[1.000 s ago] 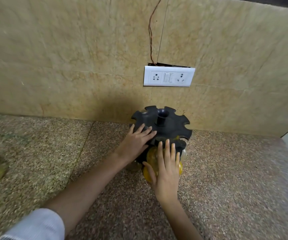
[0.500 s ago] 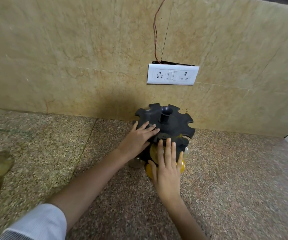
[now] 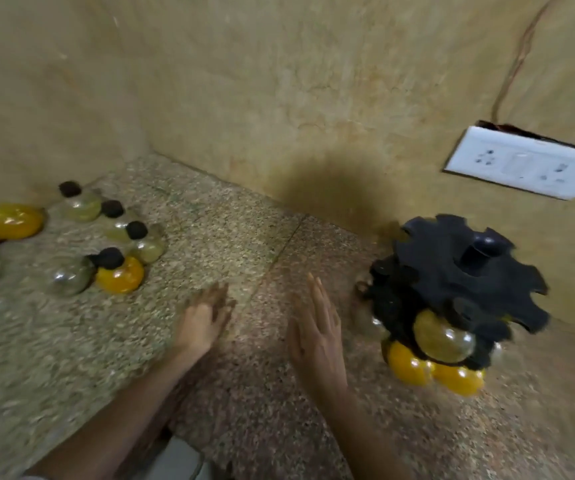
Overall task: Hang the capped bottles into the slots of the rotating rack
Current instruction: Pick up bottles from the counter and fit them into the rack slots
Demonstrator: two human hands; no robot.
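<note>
Nothing is gripped: the left hand (image 3: 204, 318) and right hand (image 3: 317, 332) are spread open between loose bottles (image 3: 120, 278) and rack (image 3: 469, 285); socket plate (image 3: 525, 164) markings are blurred.

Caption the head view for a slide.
Left hand and right hand, open and empty, between loose capped bottles on the counter and the partly loaded rotating rack.
</note>
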